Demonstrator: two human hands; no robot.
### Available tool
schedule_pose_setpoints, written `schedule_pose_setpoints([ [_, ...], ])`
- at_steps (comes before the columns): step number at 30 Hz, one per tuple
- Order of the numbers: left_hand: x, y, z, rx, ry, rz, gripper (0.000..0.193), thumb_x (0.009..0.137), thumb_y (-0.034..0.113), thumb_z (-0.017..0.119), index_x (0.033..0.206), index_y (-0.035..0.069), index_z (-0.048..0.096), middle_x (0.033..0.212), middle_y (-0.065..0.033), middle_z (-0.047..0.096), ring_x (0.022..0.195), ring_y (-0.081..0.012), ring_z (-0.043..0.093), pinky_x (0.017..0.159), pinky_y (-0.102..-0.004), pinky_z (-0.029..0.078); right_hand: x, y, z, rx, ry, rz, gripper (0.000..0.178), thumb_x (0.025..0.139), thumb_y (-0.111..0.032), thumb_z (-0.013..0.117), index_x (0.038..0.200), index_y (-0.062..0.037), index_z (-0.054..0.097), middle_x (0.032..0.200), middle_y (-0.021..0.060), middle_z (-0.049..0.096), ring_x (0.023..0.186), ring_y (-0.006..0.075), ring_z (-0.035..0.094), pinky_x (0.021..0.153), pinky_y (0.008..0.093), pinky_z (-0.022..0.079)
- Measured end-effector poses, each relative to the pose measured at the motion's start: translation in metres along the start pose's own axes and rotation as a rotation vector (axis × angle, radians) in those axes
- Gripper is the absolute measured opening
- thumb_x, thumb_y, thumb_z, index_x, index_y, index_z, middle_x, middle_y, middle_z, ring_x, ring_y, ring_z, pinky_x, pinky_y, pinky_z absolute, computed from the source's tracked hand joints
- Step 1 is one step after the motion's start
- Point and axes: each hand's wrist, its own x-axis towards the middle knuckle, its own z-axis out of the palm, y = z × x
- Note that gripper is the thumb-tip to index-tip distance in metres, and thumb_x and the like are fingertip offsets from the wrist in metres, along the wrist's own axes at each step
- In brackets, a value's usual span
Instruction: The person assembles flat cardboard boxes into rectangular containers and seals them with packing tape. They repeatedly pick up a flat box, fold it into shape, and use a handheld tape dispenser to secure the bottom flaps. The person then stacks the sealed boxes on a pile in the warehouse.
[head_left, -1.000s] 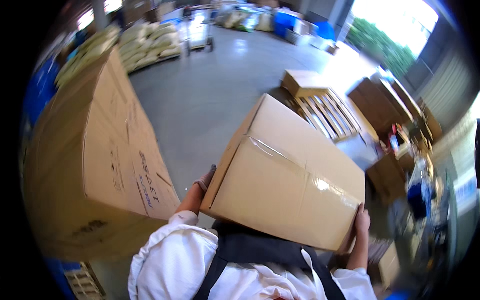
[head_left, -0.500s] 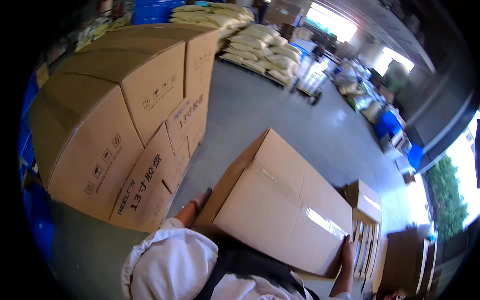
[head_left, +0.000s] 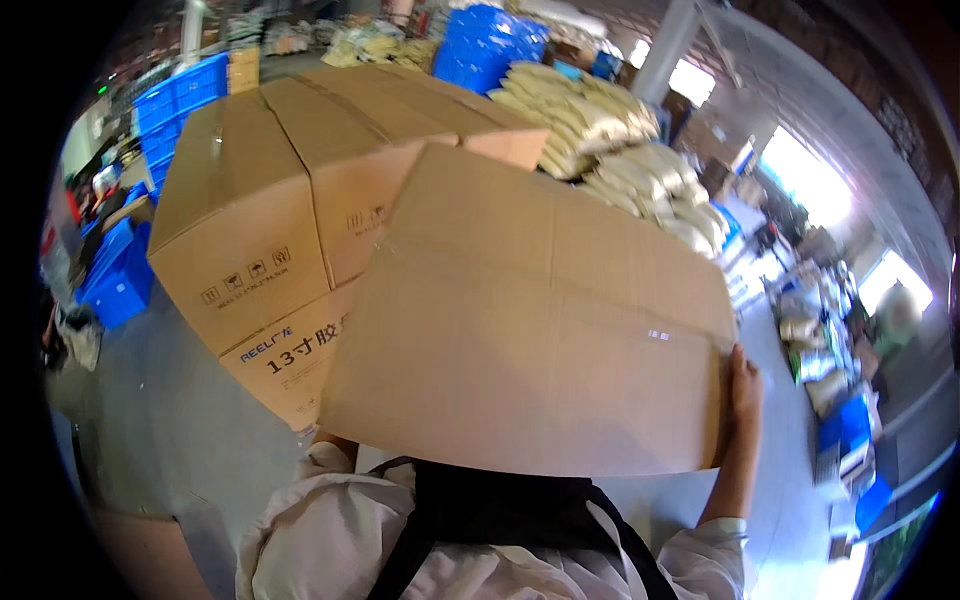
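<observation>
In front of my chest I carry a large closed cardboard box (head_left: 540,330), its broad plain face tilted toward me. A taped seam runs across that face. My right hand (head_left: 743,388) grips the box's right side, fingers pressed along the edge. At the lower left corner only my left wrist (head_left: 338,447) shows; the left fingers are hidden behind the box, which that hand supports. Beyond the box's left edge stands a stack of large printed cardboard boxes (head_left: 240,240). The held box overlaps part of this stack in the view.
Blue plastic crates (head_left: 180,100) and a blue bin (head_left: 118,275) stand at the left. Behind the stack are a blue wrapped load (head_left: 487,45) and piled pale sacks (head_left: 575,105). Assorted bags and boxes line the right wall. A brown surface (head_left: 140,550) shows at the lower left.
The view has turned left. The held box has risen and now stands in front of the stacked boxes. My right hand has come up with it; my left hand has become mostly hidden.
</observation>
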Motion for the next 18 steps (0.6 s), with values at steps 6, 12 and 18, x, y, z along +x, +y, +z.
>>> schedule_pose_setpoints([
  [6,-0.092,0.135,0.059,-0.356,0.130,0.501,0.079,0.093,0.068,0.030,0.138,0.004,0.041,0.137,-0.0151,0.048,0.120,-0.0333,0.052,0.102,-0.0449,0.042,0.126,-0.268,-0.055,0.071,0.088,-0.704,0.083,0.076,-0.068,0.059,0.113,0.0062,0.064,0.105,0.0283,0.065,0.105,0.0367,0.063,0.091,0.0405,0.045],
  [12,-0.054,0.243,0.210,-0.815,-0.130,0.810,0.080,0.092,0.068,0.032,0.139,0.003,0.038,0.137,-0.0150,0.047,0.118,-0.0343,0.054,0.100,-0.0463,0.044,0.266,-0.598,-0.026,0.062,0.555,-1.376,0.076,0.088,-0.062,0.050,0.134,-0.0019,0.050,0.136,0.0199,0.050,0.125,0.0252,0.048,0.105,0.0365,0.036],
  [18,0.058,0.223,0.295,-0.645,0.105,0.701,0.061,0.090,0.055,0.055,0.126,0.007,0.046,0.122,-0.0150,0.053,0.096,-0.0324,0.064,0.088,-0.0442,0.052,0.244,-0.574,0.104,0.699,-0.594,-1.606,0.064,0.096,-0.054,0.041,0.139,-0.0071,0.046,0.142,0.0139,0.046,0.131,0.0231,0.042,0.109,0.0349,0.031],
])
